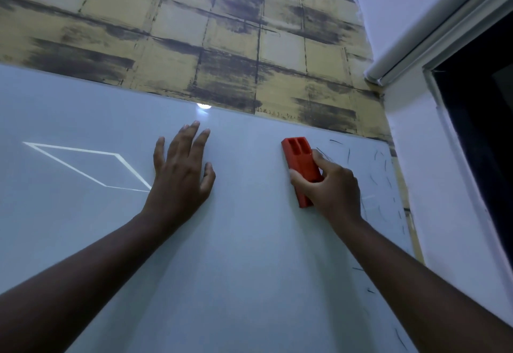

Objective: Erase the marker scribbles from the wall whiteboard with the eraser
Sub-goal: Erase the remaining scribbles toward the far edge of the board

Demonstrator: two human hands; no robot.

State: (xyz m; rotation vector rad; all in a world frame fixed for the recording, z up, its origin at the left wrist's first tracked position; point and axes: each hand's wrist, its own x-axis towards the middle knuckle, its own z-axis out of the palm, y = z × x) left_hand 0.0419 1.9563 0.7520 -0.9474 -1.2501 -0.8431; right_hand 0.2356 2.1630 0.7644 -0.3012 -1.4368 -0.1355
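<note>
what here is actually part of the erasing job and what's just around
Part of the job:
- red plastic block eraser, gripped by the right hand
- white wall whiteboard
- thin dark marker scribbles near its right edge
- left hand, flat on the board

Just around:
- yellow tile-pattern wallpaper
- white rolled window blind
- dark window

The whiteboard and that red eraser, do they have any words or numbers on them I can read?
No words or numbers to read.
whiteboard: only leftover marker scribbles, loose strokes, not letters.
red eraser, gripped by the right hand: no label or brand showing.
wallpaper: only a painted block pattern.
</note>
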